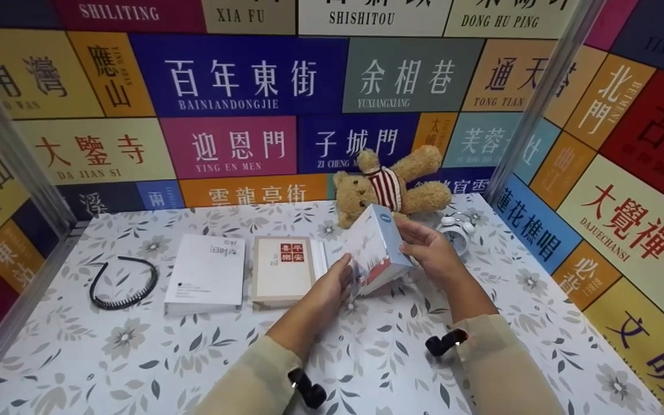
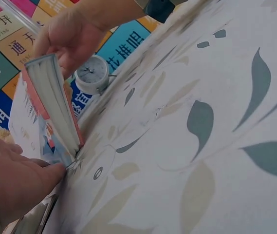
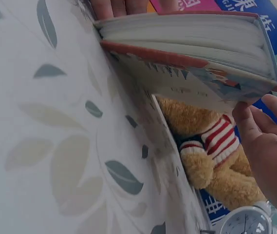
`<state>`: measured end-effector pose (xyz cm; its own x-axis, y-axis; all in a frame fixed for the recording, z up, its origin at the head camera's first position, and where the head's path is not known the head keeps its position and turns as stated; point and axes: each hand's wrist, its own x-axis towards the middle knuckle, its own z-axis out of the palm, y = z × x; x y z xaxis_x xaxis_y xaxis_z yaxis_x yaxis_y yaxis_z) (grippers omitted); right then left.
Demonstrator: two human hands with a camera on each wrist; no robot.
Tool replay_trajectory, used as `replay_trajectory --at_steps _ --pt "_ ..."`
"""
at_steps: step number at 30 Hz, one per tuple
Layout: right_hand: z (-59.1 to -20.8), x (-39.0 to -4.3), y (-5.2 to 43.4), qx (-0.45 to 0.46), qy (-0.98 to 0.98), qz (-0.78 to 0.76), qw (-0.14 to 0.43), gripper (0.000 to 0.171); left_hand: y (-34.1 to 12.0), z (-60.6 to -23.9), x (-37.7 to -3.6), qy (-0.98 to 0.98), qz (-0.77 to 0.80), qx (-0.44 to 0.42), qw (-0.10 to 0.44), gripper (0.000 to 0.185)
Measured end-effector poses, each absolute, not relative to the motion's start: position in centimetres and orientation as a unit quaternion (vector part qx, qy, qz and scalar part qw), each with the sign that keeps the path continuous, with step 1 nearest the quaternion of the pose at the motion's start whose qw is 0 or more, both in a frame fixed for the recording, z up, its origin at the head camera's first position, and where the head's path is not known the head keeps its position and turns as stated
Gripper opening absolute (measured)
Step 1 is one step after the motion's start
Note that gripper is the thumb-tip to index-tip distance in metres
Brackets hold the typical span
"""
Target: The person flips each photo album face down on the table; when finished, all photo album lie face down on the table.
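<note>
Head view shows both hands on one book [image 1: 379, 248], a blue-and-white volume stood on its lower corner on the flowered table [image 1: 136, 357], tilted, just in front of the teddy bear [image 1: 389, 187]. Left hand [image 1: 332, 285] presses its fingers against the near lower cover; right hand [image 1: 430, 248] curls round the far upper edge, thumb on the side. So both hands are clamped on the same book, one at each end.

Judging by the pose, the book is mid-handling, lifted off the flat and being turned or set upright. A next move, whichever way it goes, calls for keeping the bottom corner from sliding on the smooth cloth and for clearing the bear and the alarm clock [image 1: 456, 230] close behind.

Left wrist view shows the page block [image 2: 55, 107] edge-on, its foot touching the table; whether the cover is slightly open there is hard to tell.

Counted: three books in all, one held, a white book [image 1: 206, 275] and a cream book [image 1: 283, 271] lying flat side by side to the left. One black hairband [image 1: 123, 283], one bear, one clock.
</note>
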<state>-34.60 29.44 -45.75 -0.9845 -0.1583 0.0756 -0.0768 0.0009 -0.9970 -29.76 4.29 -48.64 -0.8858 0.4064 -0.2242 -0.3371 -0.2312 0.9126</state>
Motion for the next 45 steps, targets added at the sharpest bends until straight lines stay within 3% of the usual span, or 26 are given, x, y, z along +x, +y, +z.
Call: replay_trajectory --at_steps 20,28,33,39,45 --pt "-48.1 -35.6 31.2 -0.019 0.793 -0.599 0.108 0.071 3.7 -48.0 -29.8 0.578 0.782 0.011 0.233 0.079" --pt "-48.1 -35.6 30.8 -0.004 0.816 -0.568 0.103 0.065 3.4 -47.2 -29.9 0.586 0.785 -0.020 0.202 0.081" --pt "-47.4 -35.4 30.1 0.001 0.836 -0.545 0.061 0.059 3.3 -46.8 -29.9 0.600 0.775 -0.014 0.198 0.076" --pt "-45.7 -34.8 26.0 -0.016 0.819 -0.574 -0.002 0.048 1.5 -45.8 -30.2 0.649 0.749 0.050 0.126 0.065" --pt "-45.3 -34.9 21.4 -0.043 0.788 -0.613 0.015 0.044 -1.7 -45.2 -30.4 0.651 0.754 0.042 0.073 0.059"
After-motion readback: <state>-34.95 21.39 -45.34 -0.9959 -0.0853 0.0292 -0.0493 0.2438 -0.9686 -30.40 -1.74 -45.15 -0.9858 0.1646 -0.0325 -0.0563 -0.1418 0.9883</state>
